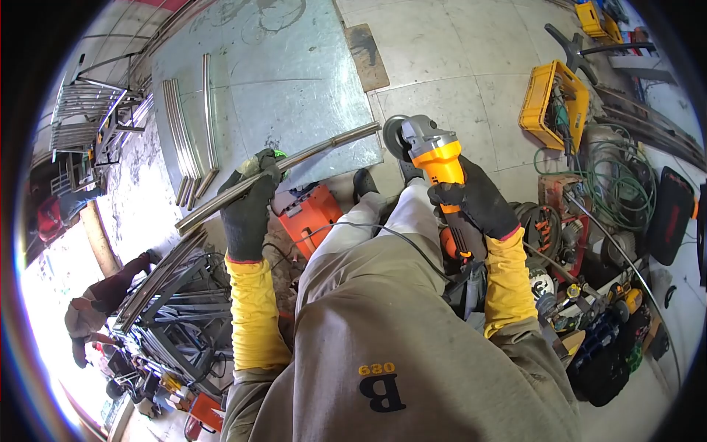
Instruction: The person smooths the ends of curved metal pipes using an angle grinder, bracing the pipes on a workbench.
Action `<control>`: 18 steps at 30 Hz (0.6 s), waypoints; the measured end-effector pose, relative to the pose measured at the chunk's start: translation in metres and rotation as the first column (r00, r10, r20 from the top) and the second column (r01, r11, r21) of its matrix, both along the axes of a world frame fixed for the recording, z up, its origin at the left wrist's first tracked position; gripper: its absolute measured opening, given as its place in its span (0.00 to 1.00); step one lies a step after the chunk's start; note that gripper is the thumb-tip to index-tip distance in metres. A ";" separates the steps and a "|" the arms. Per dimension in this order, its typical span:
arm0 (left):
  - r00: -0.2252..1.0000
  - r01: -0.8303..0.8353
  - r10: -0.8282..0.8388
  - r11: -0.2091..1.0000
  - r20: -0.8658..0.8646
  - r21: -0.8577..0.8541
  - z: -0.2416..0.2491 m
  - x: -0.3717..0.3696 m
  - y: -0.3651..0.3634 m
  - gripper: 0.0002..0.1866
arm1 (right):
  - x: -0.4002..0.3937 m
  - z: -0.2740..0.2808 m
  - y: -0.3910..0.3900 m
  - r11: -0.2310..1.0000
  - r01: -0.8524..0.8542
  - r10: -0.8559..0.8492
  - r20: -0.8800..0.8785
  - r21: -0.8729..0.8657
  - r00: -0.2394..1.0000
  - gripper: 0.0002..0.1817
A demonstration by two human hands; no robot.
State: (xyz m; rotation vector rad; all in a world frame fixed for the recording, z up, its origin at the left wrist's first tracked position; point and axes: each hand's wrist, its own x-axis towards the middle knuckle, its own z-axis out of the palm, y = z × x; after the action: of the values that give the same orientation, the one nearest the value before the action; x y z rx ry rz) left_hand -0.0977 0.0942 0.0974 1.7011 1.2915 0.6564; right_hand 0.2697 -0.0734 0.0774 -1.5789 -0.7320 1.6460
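Note:
In a dark work glove, my left hand (250, 199) is wrapped round a shiny metal tube (317, 151) that slants up to the right. A bit of green shows beside those fingers. My right hand (479, 199), gloved the same way, grips a yellow and grey angle grinder (436, 158) by its body. The grinder's disc (396, 138) is right at the tube's far end. From the grinder's lower end a dark cable (390, 234) runs across my lap. Yellow sleeves cover both forearms.
Several metal tubes (181, 140) lie on a grey metal sheet (294, 81) ahead. An orange case (313, 217) sits by my legs. Yellow crates, including one crate (552, 103) with tools, and a green hose (626, 173) are at right. Another person (96, 309) bends at far left beside metal racks (184, 309).

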 end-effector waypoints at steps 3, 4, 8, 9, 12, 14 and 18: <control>0.994 -0.094 0.102 0.981 0.042 -0.169 0.007 0.006 0.002 0.18 | -0.003 -0.003 -0.007 0.996 -0.040 0.033 0.098 0.074 0.995 0.23; 0.991 -0.097 0.113 0.978 0.076 -0.184 0.006 0.006 0.002 0.18 | -0.004 0.001 -0.008 1.000 0.018 -0.018 0.025 0.016 1.000 0.24; 0.992 -0.070 0.086 0.984 0.094 -0.162 0.008 0.006 -0.001 0.17 | 0.003 0.000 -0.002 0.990 0.104 -0.120 -0.176 -0.100 0.977 0.30; 0.992 -0.067 0.083 0.985 0.095 -0.160 0.008 0.006 -0.001 0.17 | 0.005 0.000 0.002 0.989 0.106 -0.122 -0.174 -0.098 0.977 0.30; 0.987 -0.083 0.107 0.977 0.116 -0.196 0.008 0.007 -0.005 0.17 | 0.009 0.004 0.012 0.982 0.122 -0.154 -0.242 -0.142 0.958 0.30; 0.987 -0.076 0.100 0.980 0.126 -0.183 0.009 0.006 -0.006 0.18 | 0.009 0.003 0.017 0.991 0.067 -0.093 -0.220 -0.120 0.971 0.26; 0.990 -0.074 0.094 0.981 0.105 -0.177 0.012 0.009 -0.004 0.18 | 0.008 0.002 0.020 0.990 0.054 -0.080 -0.200 -0.132 0.976 0.24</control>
State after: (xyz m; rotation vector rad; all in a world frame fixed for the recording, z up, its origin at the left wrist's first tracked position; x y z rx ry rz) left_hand -0.0890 0.0897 0.1094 1.4554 1.3063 0.6604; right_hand 0.2780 -0.0537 0.0792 -1.4737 -0.4703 1.8021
